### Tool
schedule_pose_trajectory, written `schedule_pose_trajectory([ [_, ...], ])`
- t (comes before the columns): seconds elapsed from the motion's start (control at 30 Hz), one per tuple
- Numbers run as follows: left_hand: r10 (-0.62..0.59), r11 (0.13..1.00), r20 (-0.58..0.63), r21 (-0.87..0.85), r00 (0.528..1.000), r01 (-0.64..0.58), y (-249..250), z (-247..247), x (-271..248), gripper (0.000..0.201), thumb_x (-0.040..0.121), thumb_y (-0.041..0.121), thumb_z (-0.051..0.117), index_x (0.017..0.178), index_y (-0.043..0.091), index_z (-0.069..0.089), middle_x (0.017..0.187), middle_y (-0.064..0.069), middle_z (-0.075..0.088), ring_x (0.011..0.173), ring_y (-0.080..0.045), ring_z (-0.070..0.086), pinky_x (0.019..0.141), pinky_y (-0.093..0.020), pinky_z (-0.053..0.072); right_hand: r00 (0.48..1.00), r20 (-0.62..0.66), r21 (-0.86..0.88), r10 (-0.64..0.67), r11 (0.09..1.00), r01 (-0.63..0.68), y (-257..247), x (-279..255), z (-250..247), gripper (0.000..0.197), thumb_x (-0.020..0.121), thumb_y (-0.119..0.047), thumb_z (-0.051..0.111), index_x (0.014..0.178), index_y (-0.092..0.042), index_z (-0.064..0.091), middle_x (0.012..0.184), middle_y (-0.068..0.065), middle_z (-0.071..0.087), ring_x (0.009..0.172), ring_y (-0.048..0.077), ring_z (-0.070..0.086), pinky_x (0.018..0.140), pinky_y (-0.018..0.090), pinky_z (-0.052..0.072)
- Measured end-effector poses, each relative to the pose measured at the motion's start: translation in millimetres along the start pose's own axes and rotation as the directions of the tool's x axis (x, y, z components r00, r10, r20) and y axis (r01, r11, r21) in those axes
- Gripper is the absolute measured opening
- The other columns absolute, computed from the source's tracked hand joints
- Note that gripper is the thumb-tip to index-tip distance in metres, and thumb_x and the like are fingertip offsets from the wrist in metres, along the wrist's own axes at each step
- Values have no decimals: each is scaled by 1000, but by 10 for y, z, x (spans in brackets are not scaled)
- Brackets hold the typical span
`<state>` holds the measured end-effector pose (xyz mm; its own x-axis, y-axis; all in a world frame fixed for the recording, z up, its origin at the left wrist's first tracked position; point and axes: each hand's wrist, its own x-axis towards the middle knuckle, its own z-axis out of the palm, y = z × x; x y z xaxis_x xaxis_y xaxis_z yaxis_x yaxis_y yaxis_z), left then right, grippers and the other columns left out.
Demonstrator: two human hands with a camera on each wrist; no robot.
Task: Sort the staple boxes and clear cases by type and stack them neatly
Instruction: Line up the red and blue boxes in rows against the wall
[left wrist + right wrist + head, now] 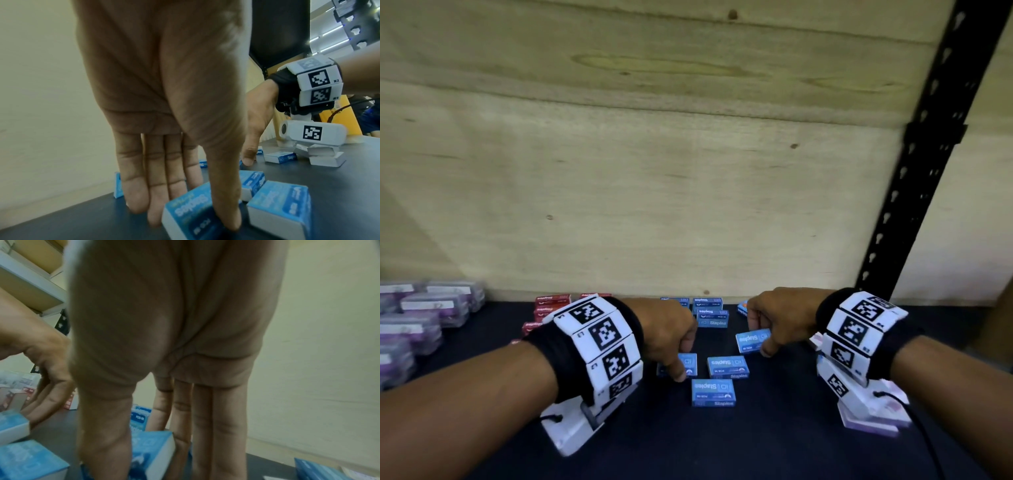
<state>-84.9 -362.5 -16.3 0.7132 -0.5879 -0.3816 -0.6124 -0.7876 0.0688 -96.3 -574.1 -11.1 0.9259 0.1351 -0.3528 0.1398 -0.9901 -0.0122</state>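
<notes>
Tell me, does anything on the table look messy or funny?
Yes. Blue staple boxes lie scattered singly near the hands, like this one, not stacked like the blue pile behind. The right hand holds one box tilted.

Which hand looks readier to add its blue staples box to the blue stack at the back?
Probably the right hand: it pinches a tilted blue box nearer the blue stack; the left hand's box lies flat.

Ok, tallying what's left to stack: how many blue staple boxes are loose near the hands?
4: one box pinched by the left hand, one in the right hand, two between; others may be hidden.
</notes>
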Motion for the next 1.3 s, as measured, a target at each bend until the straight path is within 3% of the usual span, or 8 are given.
schedule_pose_trajectory([
  [0.17,83,996,37,12,996,-83,-21,-58,-27,44,84,28,75,125,27,60,77,16,49,69,-2,47,60,-18,35,998,25,139,-58,989,54,5,-13,-62,34,77,-22,80,99,-31,56,87,3,71,65,14,61,67,30,51],
  [0.37,60,996,-94,-65,994,-66,-132,-153,-37,27,83,24,76,107,26,62,80,13,57,68,-3,51,60,-19,39,995,-24,85,-97,991,99,-63,-31,-151,34,84,-18,72,116,-25,63,90,-5,59,71,9,52,63,18,40],
  [0.47,44,983,-166,-167,985,-72,-171,-189,-39,34,86,26,74,114,27,56,96,11,60,76,-5,53,64,-18,40,997,-39,77,-72,994,75,-114,-2,-146,34,87,-21,71,120,-19,63,92,-10,58,80,8,53,62,14,38],
  [0.57,39,985,-147,-159,988,-62,-187,-175,-48,41,90,26,70,128,31,54,108,9,57,84,-6,51,73,-19,38,995,-37,74,-89,993,91,-173,39,-132,29,90,-25,69,117,-17,64,91,-8,61,80,11,54,67,19,42],
  [0.73,-6,983,-128,-181,992,-18,-238,-109,-39,26,88,25,71,112,26,62,98,11,64,87,-8,58,71,-19,41,996,36,94,-88,992,84,-251,71,-73,17,94,-30,64,106,-22,55,95,-4,58,91,31,68,72,32,57],
  [0.93,-97,994,-82,49,992,102,-267,-118,-132,29,92,30,66,118,18,63,106,-1,66,84,-15,53,73,-25,41,996,21,63,-87,994,86,-258,89,-49,17,93,-36,66,101,-25,56,83,-13,56,69,17,64,66,25,51],
  [1.1,-126,983,-69,127,990,134,-248,-74,-104,35,94,34,62,124,19,54,120,-2,58,95,-18,53,78,-27,40,999,42,13,-28,1000,27,-209,92,-52,24,84,-33,76,101,-26,62,87,-12,60,91,17,64,68,23,45],
  [1.3,-145,971,-63,184,987,154,-230,-69,-11,37,96,36,58,124,11,57,122,-8,60,102,-24,60,81,-31,46,998,52,10,-21,1000,20,-152,74,-48,16,90,-30,69,104,-22,65,87,-7,66,79,12,61,66,21,44],
])
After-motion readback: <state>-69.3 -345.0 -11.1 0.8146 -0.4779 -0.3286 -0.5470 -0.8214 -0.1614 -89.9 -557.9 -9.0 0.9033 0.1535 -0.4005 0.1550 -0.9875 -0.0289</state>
